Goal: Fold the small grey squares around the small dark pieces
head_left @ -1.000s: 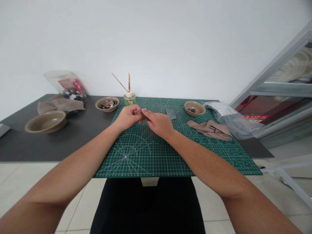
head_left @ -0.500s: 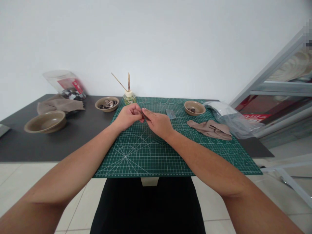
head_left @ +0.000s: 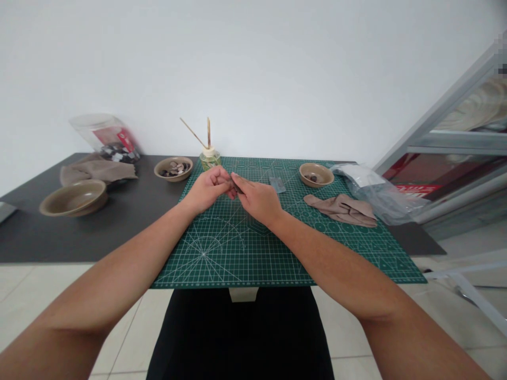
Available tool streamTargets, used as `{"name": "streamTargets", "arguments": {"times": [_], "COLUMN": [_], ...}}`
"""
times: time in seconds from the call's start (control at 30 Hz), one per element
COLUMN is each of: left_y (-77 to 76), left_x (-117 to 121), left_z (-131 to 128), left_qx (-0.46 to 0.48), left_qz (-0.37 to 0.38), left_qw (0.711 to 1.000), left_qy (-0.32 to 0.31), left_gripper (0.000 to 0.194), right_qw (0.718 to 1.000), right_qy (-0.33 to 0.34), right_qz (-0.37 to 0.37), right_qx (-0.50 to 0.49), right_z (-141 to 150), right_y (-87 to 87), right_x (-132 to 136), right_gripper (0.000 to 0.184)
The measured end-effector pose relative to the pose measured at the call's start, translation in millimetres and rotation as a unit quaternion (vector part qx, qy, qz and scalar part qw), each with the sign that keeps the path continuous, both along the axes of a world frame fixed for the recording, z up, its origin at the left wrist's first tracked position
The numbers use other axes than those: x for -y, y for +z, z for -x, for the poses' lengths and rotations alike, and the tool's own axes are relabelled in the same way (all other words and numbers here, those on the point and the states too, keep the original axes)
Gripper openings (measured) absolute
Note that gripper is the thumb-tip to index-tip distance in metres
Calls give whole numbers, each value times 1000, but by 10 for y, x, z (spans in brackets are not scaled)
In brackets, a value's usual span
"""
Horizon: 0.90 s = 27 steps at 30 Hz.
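Note:
My left hand and my right hand meet above the green cutting mat. Between their fingertips sits a small dark brown piece, mostly covered; its kind does not show. Both hands are closed, with thumbs and fingers pinching around it. Just beyond my right hand, a small clear plastic packet lies on the mat. A bowl of small dark and pale pieces stands left of my left hand.
A reed diffuser stands behind my left hand. Rightward are a bowl with a few dark pieces, a brown cloth and a plastic bag. Far left are a larger bowl, another cloth and a clear jar.
The dark piece has shifted slightly between my fingertips and less of it shows. Both hands stay nearly in place; the things on the table have not moved.

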<state>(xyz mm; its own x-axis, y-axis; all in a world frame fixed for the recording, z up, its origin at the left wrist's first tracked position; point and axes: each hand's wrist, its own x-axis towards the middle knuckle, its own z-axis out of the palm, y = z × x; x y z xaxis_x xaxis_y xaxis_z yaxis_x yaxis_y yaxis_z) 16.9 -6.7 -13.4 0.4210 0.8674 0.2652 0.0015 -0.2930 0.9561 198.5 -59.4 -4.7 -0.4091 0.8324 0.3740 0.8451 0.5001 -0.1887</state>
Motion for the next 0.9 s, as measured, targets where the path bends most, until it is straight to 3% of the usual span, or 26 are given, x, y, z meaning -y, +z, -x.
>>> {"name": "streamTargets", "arguments": {"times": [0.1, 0.5, 0.9], "left_y": [-9, -28, -30], "left_x": [-11, -25, -40], "left_z": [7, -13, -7], "left_qx": [-24, 27, -4], "left_qz": [-11, 10, 1], "left_qw": [1000, 999, 1000], "left_qy": [0, 14, -2], "left_gripper": [22, 31, 30], "right_qw": [1000, 1000, 1000], "right_qy": [6, 1, 8], "right_qz": [-4, -9, -13], "right_qx": [1, -12, -5], "right_z": [2, -22, -31], "right_y": [-17, -41, -50], "right_x": [-7, -32, -46], "right_gripper": [52, 50, 49]}}
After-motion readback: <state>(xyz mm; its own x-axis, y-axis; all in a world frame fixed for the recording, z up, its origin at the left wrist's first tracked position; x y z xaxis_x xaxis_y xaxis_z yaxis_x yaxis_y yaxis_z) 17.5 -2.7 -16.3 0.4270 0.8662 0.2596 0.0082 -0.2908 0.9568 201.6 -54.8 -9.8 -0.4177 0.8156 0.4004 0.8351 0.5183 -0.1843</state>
